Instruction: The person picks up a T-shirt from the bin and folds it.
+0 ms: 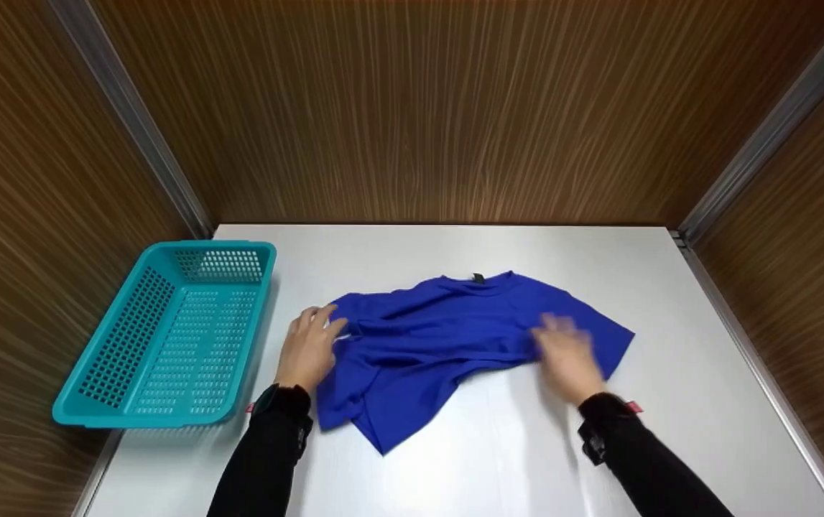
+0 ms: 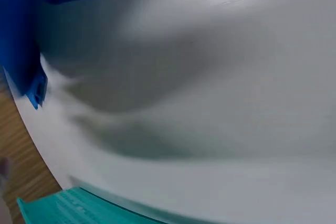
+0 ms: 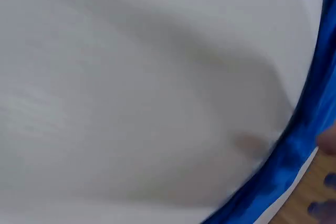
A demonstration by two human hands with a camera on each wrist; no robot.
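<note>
Basket: a teal perforated basket [image 1: 167, 337] sits at about 9 o'clock on the bench [image 1: 670, 301], at its left edge and apart from the cloth; a corner of it also shows in the left wrist view.
Left hand: the left hand [image 1: 309, 350] lies just at the left sleeve of the shirt, fingers fairly straight and pointing toward 12 o'clock; it seems to touch the fabric edge, not clamp it.
Shirt: the blue T-shirt [image 1: 440, 337] lies rumpled mid-bench, collar and label toward 12 o'clock, hem trailing toward 6 o'clock.
Right hand: the right hand [image 1: 568, 357] is blurred over the right sleeve, at about 3 o'clock of the shirt; I cannot tell whether its fingers grip the cloth.
Risk: the body is bunched and twisted, so in my judgement a pull from one side only could drag the whole shirt along the smooth bench and set in creases.
</note>
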